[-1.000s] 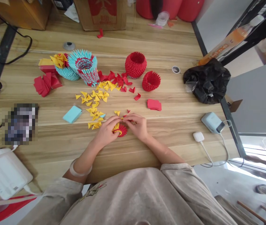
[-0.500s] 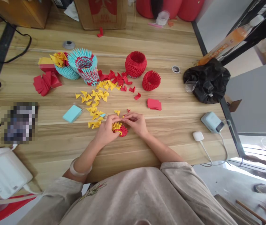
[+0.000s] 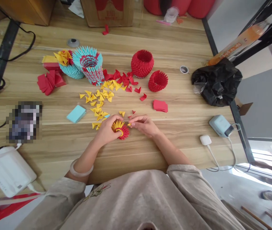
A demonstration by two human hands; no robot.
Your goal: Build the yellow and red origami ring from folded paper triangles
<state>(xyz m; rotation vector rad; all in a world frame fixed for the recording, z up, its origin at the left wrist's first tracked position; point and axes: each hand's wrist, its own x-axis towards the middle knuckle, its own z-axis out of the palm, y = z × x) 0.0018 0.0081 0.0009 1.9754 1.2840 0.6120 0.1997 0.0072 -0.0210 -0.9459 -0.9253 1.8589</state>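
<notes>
My left hand is wrapped round the left side of a small ring of folded paper pieces, red on one side and yellow on the other. Just to the right of the ring, my right hand pinches a small yellow folded paper piece between thumb and fingertips. Beyond the hands lie a single yellow piece and a few small red bits. Many loose yellow folded pieces are spread past my left hand, with red folded pieces behind them.
Farther back stand a blue-and-red paper vase, a round red paper pot and a smaller red one. Blue paper slips and red slips lie stacked. A black plastic bag and a charger are at right.
My right hand has drawn slightly away from the ring, and the yellow piece in its fingers now shows clearly. The ring is turned a little in my left hand. The view has shifted slightly.
</notes>
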